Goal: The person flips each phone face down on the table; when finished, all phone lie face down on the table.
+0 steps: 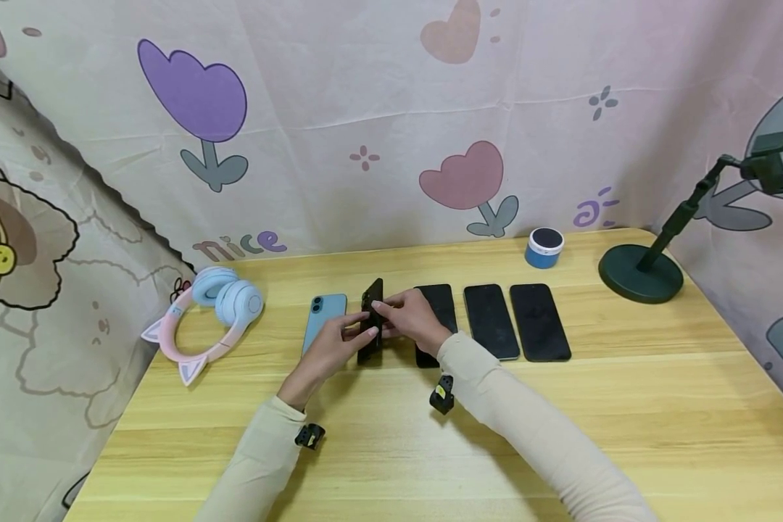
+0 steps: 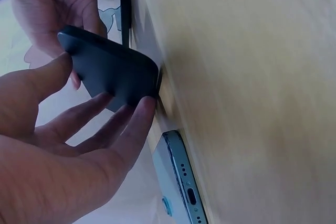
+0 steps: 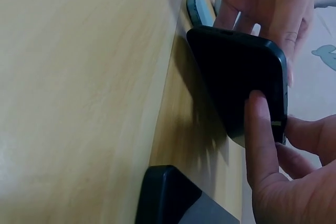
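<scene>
A black phone [image 1: 373, 291] is held up on its long edge near the middle of the table, between both hands. My left hand [image 1: 328, 349] grips it from the left, thumb at the upper edge and fingertips on its back [image 2: 105, 69]. From the right, my right hand [image 1: 419, 316] pinches the upper edge, one fingertip against the dark screen [image 3: 226, 66]. Left of the hands lies a light blue phone [image 1: 326, 310], back up, with its camera showing. Three dark phones lie screen up to the right: one [image 1: 438, 296] partly behind my right hand, a middle one [image 1: 492, 322] and an outer one [image 1: 540, 322].
Pink and blue cat-ear headphones [image 1: 220, 346] lie at the left table edge. At the back right are a small blue-and-white round object [image 1: 544, 255] and a dark green stand [image 1: 641, 279]. A printed cloth [image 1: 339, 94] hangs behind the wooden table [image 1: 391, 464].
</scene>
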`<state>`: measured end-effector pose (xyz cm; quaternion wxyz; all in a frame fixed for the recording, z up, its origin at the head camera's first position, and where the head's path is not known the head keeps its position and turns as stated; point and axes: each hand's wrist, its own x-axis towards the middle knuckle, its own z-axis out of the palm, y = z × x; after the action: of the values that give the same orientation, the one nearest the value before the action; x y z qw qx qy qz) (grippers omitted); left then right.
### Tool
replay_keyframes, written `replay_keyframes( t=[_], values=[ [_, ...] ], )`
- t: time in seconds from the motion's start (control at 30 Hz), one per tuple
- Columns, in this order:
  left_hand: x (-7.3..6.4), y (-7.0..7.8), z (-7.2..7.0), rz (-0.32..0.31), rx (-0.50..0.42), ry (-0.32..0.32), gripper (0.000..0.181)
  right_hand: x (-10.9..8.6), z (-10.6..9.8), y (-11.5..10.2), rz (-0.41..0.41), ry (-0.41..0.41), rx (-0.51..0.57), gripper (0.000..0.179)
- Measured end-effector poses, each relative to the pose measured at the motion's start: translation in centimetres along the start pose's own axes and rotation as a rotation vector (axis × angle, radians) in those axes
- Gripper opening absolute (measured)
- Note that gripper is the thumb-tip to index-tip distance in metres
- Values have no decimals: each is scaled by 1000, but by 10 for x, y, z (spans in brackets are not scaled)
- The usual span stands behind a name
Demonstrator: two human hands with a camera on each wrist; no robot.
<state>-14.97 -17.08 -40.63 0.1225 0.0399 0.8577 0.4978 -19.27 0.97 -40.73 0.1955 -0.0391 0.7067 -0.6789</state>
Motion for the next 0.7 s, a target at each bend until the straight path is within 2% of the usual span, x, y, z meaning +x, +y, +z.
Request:
replay_keyframes(
  t=[0.43,0.7],
  values=[
    [2,0,6,35,47,14,53,1,-5,4,-28,96,-82,24],
    [1,2,6,23,87,16,53,2,-7,8,-70,124,-204,15]
  ],
)
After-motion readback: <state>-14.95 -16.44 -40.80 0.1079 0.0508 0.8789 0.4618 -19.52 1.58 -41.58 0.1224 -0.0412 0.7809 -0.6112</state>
